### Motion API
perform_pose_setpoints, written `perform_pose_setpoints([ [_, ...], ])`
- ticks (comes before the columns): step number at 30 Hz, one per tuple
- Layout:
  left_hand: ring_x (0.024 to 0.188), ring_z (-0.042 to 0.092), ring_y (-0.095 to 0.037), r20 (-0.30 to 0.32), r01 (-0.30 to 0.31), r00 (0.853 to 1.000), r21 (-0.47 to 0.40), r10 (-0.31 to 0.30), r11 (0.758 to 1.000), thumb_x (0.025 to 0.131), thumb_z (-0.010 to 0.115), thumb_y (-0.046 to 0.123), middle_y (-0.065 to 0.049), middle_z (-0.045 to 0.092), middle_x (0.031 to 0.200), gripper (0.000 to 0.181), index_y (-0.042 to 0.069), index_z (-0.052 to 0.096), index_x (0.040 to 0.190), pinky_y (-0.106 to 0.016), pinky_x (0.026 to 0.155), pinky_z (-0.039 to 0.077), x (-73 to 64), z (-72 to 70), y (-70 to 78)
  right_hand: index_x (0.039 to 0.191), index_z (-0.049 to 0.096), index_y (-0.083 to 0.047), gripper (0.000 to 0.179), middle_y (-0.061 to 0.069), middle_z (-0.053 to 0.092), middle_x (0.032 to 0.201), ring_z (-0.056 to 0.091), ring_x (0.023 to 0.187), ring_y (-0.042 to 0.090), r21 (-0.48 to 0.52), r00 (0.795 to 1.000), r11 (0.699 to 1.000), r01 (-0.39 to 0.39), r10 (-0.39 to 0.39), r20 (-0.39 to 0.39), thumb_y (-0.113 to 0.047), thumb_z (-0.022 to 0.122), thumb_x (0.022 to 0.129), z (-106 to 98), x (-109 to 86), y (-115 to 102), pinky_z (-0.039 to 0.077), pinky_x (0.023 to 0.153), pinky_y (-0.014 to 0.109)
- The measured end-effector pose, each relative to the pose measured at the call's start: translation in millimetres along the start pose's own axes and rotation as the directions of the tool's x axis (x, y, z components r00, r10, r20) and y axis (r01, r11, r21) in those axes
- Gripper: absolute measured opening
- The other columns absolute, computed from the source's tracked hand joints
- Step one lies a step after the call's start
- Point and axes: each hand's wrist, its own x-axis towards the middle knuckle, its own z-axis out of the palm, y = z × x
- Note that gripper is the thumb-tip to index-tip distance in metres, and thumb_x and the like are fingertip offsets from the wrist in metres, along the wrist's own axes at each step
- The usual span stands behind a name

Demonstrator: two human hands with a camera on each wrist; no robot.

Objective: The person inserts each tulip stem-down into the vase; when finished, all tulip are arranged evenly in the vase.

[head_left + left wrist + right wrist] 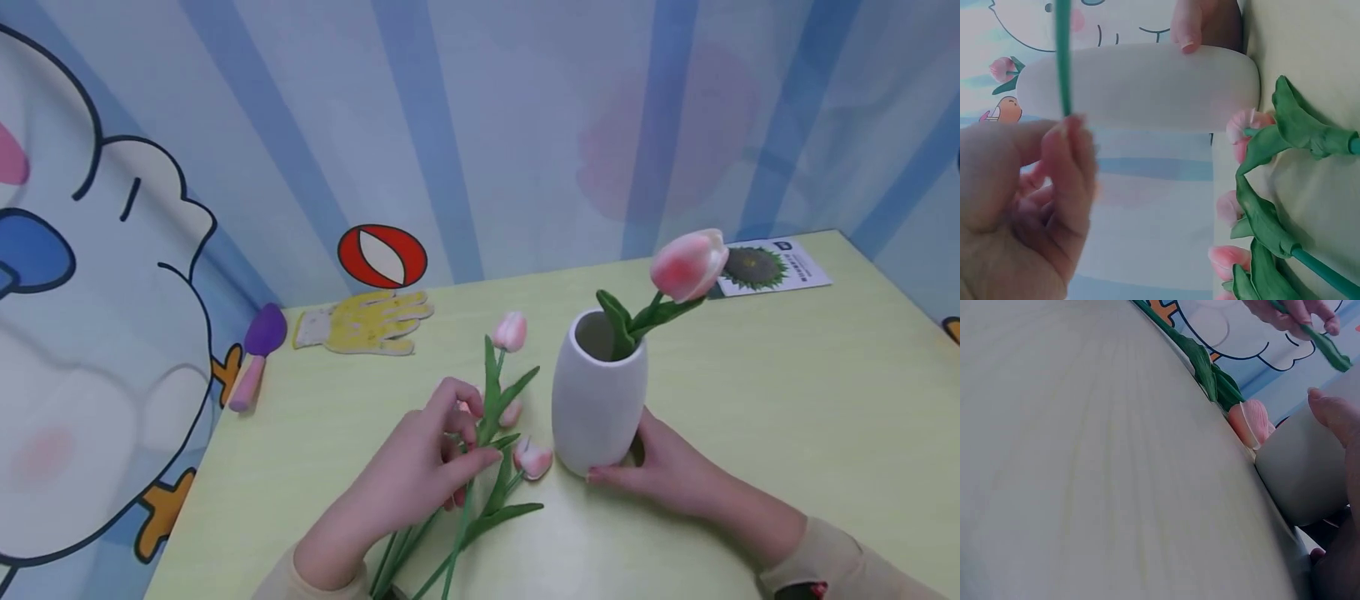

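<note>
My left hand [420, 458] pinches the green stem [1063, 62] of an artificial tulip between thumb and fingers, raised over the table. That tulip's pale pink bud [511, 332] points away from me. My right hand [678, 467] grips the white vase [596, 408] low on its right side, with the thumb at the front near the base. The vase stands upright, and one pink tulip [688, 265] leans out of its mouth to the right. Several more tulips, one with a pink and white bloom [532, 459], lie on the table under and beside my left hand, partly hidden by it.
A yellow glove [375, 322] lies at the table's back edge. Left of it is a toy trowel with a purple blade [266, 331] and pink handle. At the back right lies a card with a plant picture [776, 265]. A cartoon-printed backdrop [525, 125] rises behind the table.
</note>
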Motion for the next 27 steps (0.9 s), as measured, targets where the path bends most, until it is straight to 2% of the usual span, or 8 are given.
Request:
perform_pose_setpoints([
  [2, 0.044, 0.058, -0.016, -0.083, -0.035, 0.996, -0.038, 0.032, 0.999, 0.098, 0.072, 0.012, 0.001, 0.064, 0.079, 0.026, 0.019, 0.05, 0.112, -0.033, 0.044, 0.054, -1.3, -1.1, 0.7, 0.149, 0.041, -0.017, 0.085, 0.003, 0.059, 0.141, 0.056, 0.131, 0.024, 0.001, 1.0, 1.0, -0.004, 0.004, 0.002, -0.039, 0.088, 0.082, 1.0, -0.2, -0.4, 0.044, 0.112, 0.036],
  [4, 0.045, 0.058, -0.015, -0.158, -0.073, 0.985, -0.063, 0.062, 0.995, 0.099, 0.069, 0.009, -0.001, 0.066, 0.079, 0.018, 0.018, 0.056, 0.108, -0.033, 0.043, 0.055, -2.8, -1.6, 1.1, 0.149, 0.04, -0.017, 0.085, 0.004, 0.059, 0.141, 0.056, 0.131, 0.025, 0.003, 1.0, 1.0, -0.007, 0.007, 0.004, -0.039, 0.088, 0.082, 2.4, -0.6, 0.1, 0.044, 0.111, 0.037],
  [8, 0.047, 0.057, -0.014, -0.256, -0.12, 0.962, -0.081, 0.095, 0.99, 0.1, 0.067, 0.006, -0.005, 0.065, 0.079, 0.016, 0.016, 0.064, 0.112, -0.032, 0.044, 0.054, -5.6, -2.8, 2.6, 0.149, 0.04, -0.016, 0.086, 0.005, 0.059, 0.141, 0.056, 0.131, 0.026, 0.004, 1.0, 1.0, -0.013, 0.013, 0.01, -0.038, 0.088, 0.082, 5.4, -1.2, 2.9, 0.045, 0.111, 0.037],
  [11, 0.056, 0.06, -0.014, -0.279, -0.148, 0.953, -0.074, 0.122, 0.986, 0.099, 0.066, 0.002, -0.007, 0.061, 0.085, 0.028, 0.014, 0.061, 0.124, -0.031, 0.049, 0.057, -6.1, -4.6, 4.4, 0.149, 0.039, -0.017, 0.086, 0.004, 0.059, 0.141, 0.057, 0.13, 0.026, 0.01, 1.0, 1.0, -0.024, 0.024, 0.013, -0.038, 0.089, 0.082, 6.1, -1.4, 4.0, 0.046, 0.111, 0.039],
  [16, 0.074, 0.066, -0.017, -0.254, -0.219, 0.948, -0.081, 0.192, 0.972, 0.097, 0.065, -0.007, -0.008, 0.063, 0.107, 0.052, 0.015, 0.052, 0.142, -0.032, 0.06, 0.061, -5.2, -6.6, 8.7, 0.15, 0.038, -0.019, 0.089, 0.001, 0.058, 0.141, 0.056, 0.13, 0.024, 0.003, 0.999, 0.999, -0.043, 0.043, 0.005, -0.039, 0.09, 0.08, 4.0, -2.2, 3.9, 0.045, 0.11, 0.043],
  [21, 0.069, 0.066, -0.016, -0.245, -0.269, 0.941, -0.13, 0.232, 0.954, 0.095, 0.066, -0.01, -0.008, 0.064, 0.119, 0.065, 0.019, 0.046, 0.15, -0.033, 0.058, 0.061, -9.7, -6.3, 14.8, 0.149, 0.039, -0.016, 0.087, 0.004, 0.058, 0.142, 0.057, 0.13, 0.026, 0.009, 0.999, 0.999, -0.03, 0.03, 0.014, -0.038, 0.089, 0.081, 5.7, -1.9, 3.2, 0.046, 0.11, 0.04],
  [24, 0.067, 0.068, -0.017, -0.273, -0.321, 0.924, -0.175, 0.267, 0.931, 0.093, 0.066, -0.013, -0.013, 0.068, 0.111, 0.064, 0.012, 0.044, 0.148, -0.034, 0.056, 0.061, -13.4, -6.3, 20.4, 0.149, 0.039, -0.015, 0.087, 0.005, 0.059, 0.14, 0.057, 0.129, 0.027, 0.005, 1.0, 1.0, -0.022, 0.022, 0.014, -0.038, 0.089, 0.082, 5.2, -1.5, 0.7, 0.046, 0.11, 0.045],
  [27, 0.067, 0.071, -0.019, -0.334, -0.379, 0.897, -0.242, 0.29, 0.893, 0.091, 0.065, -0.016, -0.018, 0.073, 0.102, 0.056, 0.002, 0.041, 0.139, -0.037, 0.056, 0.062, -17.2, -8.1, 27.3, 0.149, 0.04, -0.015, 0.087, 0.005, 0.059, 0.14, 0.057, 0.129, 0.026, 0.0, 1.0, 1.0, -0.018, 0.018, 0.009, -0.037, 0.089, 0.081, 2.9, 0.7, -2.7, 0.046, 0.11, 0.046],
])
